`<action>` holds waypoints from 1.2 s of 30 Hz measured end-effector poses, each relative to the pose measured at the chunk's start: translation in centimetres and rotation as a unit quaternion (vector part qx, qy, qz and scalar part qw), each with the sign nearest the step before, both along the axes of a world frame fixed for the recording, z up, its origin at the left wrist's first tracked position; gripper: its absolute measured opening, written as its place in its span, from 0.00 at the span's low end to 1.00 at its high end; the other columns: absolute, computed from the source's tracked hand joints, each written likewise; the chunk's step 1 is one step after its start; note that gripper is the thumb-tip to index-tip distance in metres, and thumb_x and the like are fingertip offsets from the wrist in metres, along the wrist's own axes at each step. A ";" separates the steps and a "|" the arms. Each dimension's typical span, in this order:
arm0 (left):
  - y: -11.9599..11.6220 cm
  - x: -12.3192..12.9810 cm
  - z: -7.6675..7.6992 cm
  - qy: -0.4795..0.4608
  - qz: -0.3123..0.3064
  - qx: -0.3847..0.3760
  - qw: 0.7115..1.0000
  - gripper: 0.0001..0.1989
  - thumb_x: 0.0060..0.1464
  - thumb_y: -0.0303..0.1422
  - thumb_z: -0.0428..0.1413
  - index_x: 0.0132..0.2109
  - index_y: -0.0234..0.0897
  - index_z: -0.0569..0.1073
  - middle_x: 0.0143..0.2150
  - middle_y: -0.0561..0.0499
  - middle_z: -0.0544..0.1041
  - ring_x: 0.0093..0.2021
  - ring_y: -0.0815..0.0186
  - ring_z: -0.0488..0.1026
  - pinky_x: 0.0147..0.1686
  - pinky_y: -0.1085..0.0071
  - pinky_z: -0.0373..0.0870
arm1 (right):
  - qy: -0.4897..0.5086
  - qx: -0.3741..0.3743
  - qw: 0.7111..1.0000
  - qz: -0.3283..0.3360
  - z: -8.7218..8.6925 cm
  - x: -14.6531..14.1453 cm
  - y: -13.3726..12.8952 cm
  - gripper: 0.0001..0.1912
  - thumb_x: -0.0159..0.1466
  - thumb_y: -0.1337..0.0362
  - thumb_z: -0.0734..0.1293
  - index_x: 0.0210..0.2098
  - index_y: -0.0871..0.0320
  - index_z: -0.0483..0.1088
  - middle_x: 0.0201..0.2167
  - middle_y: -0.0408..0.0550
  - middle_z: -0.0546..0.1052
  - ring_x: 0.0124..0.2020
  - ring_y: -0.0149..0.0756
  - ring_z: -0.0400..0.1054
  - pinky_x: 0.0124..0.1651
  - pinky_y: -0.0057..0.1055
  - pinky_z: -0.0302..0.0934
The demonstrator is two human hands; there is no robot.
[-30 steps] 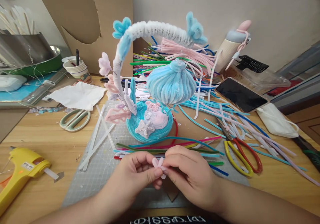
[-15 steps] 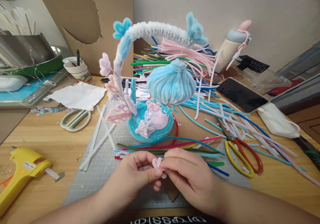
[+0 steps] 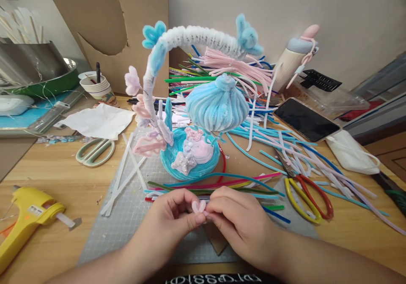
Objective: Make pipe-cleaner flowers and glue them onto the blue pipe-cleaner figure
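Between my hands is a small pale pink pipe cleaner bent into loops. My left hand pinches it from the left with thumb and forefinger. From the other side my right hand grips it in its fingertips, which partly hide it. Just beyond stands a pipe-cleaner lamp: a round blue base carries a pink shell and a beaded star, a white arch rises from it, and a blue pleated shade hangs beneath. Loose coloured pipe cleaners lie between the base and my hands.
A yellow glue gun lies at left, near green-handled scissors and clear glue sticks. On the right are red-and-yellow scissors, a phone and a bottle. A grey cutting mat lies under my hands.
The pink pipe cleaner has turned slightly between my fingertips, so its two loops now show in a heart-like shape. Both hands stay in nearly the same place.
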State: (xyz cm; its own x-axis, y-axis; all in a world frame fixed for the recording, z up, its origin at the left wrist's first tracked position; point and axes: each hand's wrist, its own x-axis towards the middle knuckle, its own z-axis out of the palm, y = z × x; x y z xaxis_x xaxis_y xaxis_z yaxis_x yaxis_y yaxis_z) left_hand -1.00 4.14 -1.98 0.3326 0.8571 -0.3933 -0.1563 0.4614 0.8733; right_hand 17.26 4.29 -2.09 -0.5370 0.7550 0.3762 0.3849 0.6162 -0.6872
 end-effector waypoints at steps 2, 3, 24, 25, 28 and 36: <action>-0.2 0.1 0.1 0.022 0.001 0.026 0.999 0.11 0.43 0.34 0.66 0.28 0.34 0.71 0.25 0.56 0.72 0.28 0.73 0.66 0.30 0.76 0.64 | 0.006 -0.003 1.000 0.015 0.2 0.0 -0.1 0.07 0.66 0.72 0.59 0.37 0.60 0.68 0.31 0.49 0.72 0.33 0.32 0.65 0.35 0.28 0.60; -0.3 0.1 0.2 0.038 0.006 0.046 0.998 0.10 0.44 0.34 0.65 0.28 0.34 0.71 0.26 0.56 0.72 0.28 0.72 0.66 0.30 0.76 0.64 | 0.015 -0.011 1.000 0.021 0.3 -0.1 -0.2 0.07 0.65 0.72 0.59 0.37 0.61 0.68 0.31 0.49 0.72 0.33 0.32 0.65 0.35 0.28 0.60; 0.0 0.0 0.6 0.002 -0.074 0.021 0.997 0.12 0.47 0.36 0.64 0.31 0.34 0.69 0.28 0.56 0.70 0.30 0.72 0.66 0.33 0.75 0.62 | 0.147 -0.281 0.948 -0.015 1.2 -0.3 0.1 0.04 0.63 0.68 0.61 0.38 0.57 0.66 0.32 0.45 0.69 0.31 0.29 0.63 0.32 0.26 0.59; 0.1 -0.1 0.7 -0.013 -0.083 0.005 0.996 0.12 0.46 0.36 0.64 0.30 0.34 0.69 0.27 0.56 0.70 0.29 0.72 0.65 0.31 0.76 0.62 | 0.128 -0.247 0.960 0.000 1.2 -0.2 0.2 0.05 0.63 0.69 0.61 0.38 0.57 0.67 0.33 0.45 0.70 0.32 0.30 0.64 0.33 0.27 0.60; 0.2 -0.2 1.0 -0.043 -0.084 -0.036 0.995 0.14 0.46 0.38 0.64 0.30 0.34 0.70 0.26 0.55 0.72 0.26 0.73 0.65 0.28 0.77 0.61 | 0.100 -0.186 0.977 0.019 1.0 -0.2 0.4 0.04 0.63 0.70 0.61 0.34 0.57 0.68 0.30 0.45 0.71 0.32 0.30 0.65 0.34 0.27 0.60; 0.2 -0.2 0.3 -0.052 -0.079 -0.073 0.993 0.18 0.48 0.43 0.63 0.26 0.32 0.70 0.22 0.54 0.71 0.22 0.75 0.64 0.24 0.77 0.62 | 0.064 -0.129 0.989 0.038 0.5 -0.2 0.0 0.04 0.64 0.70 0.61 0.35 0.58 0.68 0.29 0.45 0.71 0.30 0.29 0.64 0.32 0.26 0.59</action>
